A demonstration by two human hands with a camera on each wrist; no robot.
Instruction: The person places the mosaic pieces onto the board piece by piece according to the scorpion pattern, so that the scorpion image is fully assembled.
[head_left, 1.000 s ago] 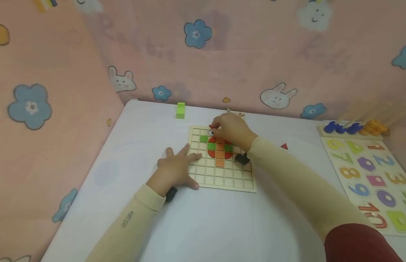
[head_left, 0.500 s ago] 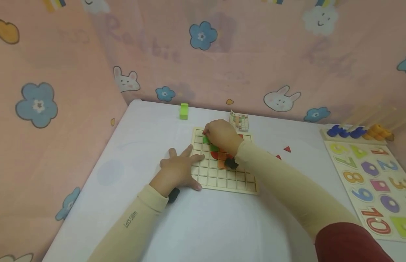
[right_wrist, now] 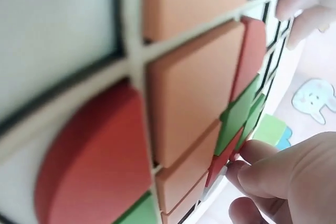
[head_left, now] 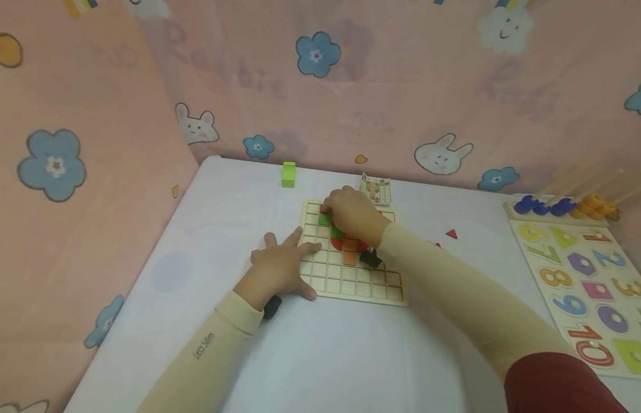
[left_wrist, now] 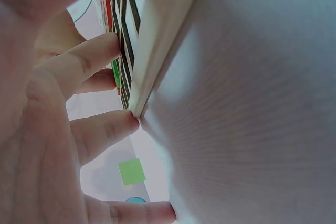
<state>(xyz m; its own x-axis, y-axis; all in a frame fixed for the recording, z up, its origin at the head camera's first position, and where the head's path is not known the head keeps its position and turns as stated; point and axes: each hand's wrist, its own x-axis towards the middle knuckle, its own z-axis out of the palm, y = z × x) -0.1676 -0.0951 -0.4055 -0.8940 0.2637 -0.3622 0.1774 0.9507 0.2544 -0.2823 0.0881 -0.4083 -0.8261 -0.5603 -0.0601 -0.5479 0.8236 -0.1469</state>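
A light wooden grid board (head_left: 346,287) lies on the white table, partly filled with flat red, orange and green pieces. My left hand (head_left: 276,267) has its fingers spread; some fingertips rest on the board's left edge, as the left wrist view also shows. At the board's far left corner, my right hand (head_left: 353,213) pinches a small red piece (right_wrist: 235,156) beside a green square (head_left: 325,219). Its exact shape is hidden by the fingers. Orange squares (right_wrist: 194,87) and rounded red pieces (right_wrist: 97,156) sit in the cells. The right hand covers part of the pattern.
Behind the board stand a green block (head_left: 288,175) and a folded pattern card (head_left: 376,189). A red triangle (head_left: 451,233) lies to the right, with another red piece (head_left: 438,245) half hidden by the sleeve. A number puzzle board (head_left: 563,275) with counting pegs is far right.
My right hand has moved left from the middle of the board's far edge to its far left corner with the red piece, uncovering the card. The left hand stays in place.
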